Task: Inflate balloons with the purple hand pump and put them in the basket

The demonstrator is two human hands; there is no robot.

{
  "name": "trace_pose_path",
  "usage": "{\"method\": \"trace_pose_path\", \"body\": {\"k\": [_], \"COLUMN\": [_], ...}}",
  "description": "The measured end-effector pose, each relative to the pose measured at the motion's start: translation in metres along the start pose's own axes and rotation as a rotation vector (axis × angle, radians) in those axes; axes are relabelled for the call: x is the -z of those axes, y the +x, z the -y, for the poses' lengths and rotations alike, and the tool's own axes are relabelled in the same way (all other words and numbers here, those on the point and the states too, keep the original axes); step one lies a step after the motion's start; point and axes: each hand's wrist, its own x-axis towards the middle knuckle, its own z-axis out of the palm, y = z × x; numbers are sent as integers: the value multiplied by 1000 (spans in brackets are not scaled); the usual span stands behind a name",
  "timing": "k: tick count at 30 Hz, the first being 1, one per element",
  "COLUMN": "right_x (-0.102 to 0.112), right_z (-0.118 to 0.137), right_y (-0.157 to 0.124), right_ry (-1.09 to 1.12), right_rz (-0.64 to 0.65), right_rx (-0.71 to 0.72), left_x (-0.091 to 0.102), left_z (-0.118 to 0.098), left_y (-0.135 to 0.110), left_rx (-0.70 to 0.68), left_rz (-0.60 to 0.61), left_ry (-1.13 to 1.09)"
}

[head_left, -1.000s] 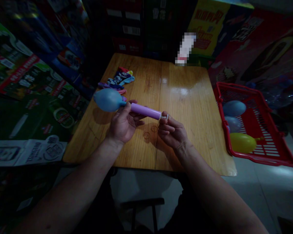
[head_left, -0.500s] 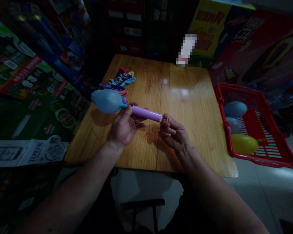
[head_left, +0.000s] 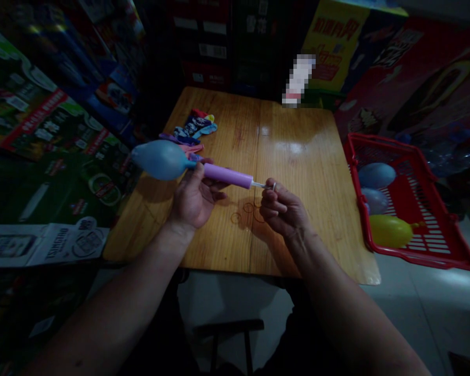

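My left hand [head_left: 196,196] is closed around the front end of a purple balloon pump [head_left: 229,176], its thumb at the neck of a blue balloon [head_left: 160,160]. The balloon is partly inflated, fits over the pump's nozzle and points left. My right hand [head_left: 284,209] grips the pump's handle at the end of a thin pale rod, which shows between barrel and fingers. Below the pump, several rubber bands [head_left: 235,218] lie on the wooden table [head_left: 297,172]. Behind the blue balloon is a pile of uninflated balloons [head_left: 196,127] in mixed colours.
A red basket [head_left: 423,258] at the right holds a yellow balloon [head_left: 391,231] and two bluish ones. Stacked cartons [head_left: 62,203] crowd the left side, with more boxes behind the table. A dark stool [head_left: 231,328] stands below the near edge.
My right hand has drawn the handle out to the right, so more of the rod shows. My left hand, the pump and the blue balloon have shifted slightly left.
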Motion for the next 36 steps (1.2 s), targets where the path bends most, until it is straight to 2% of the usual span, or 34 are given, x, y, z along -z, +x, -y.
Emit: {"method": "trace_pose_path", "body": {"k": [2, 5, 10, 14, 16, 20, 23, 28, 32, 34, 36], "right_x": [1, 1, -3, -3, -2, 0, 0, -1, 1, 1, 0], "right_z": [-12, -21, -6, 13, 12, -9, -18, -3, 13, 9, -2], "right_y": [3, 6, 3, -2, -1, 5, 7, 4, 0, 0, 1], "right_ry": [-7, 7, -21, -27, -6, 19, 21, 42, 45, 43, 33], "right_rz": [21, 64, 32, -9, -9, 30, 52, 45, 24, 4, -4], "right_rx": [-42, -41, -23, 20, 32, -22, -46, -47, 10, 22, -17], "left_x": [-3, -6, -2, 3, 2, -4, -7, -3, 2, 1, -1], "left_z": [8, 15, 4, -11, -10, 8, 18, 8, -5, -5, 1], "left_y": [-3, -4, 3, 6, 3, -4, -6, 1, 4, 0, -6], "left_rx": [56, 60, 43, -48, -60, 55, 61, 73, -26, -53, -13], "left_rz": [39, 37, -11, -70, -42, 54, 24, -65, -122, -95, -28], "left_ry": [16, 35, 43, 35, 23, 15, 12, 18, 17, 16, 24]}}
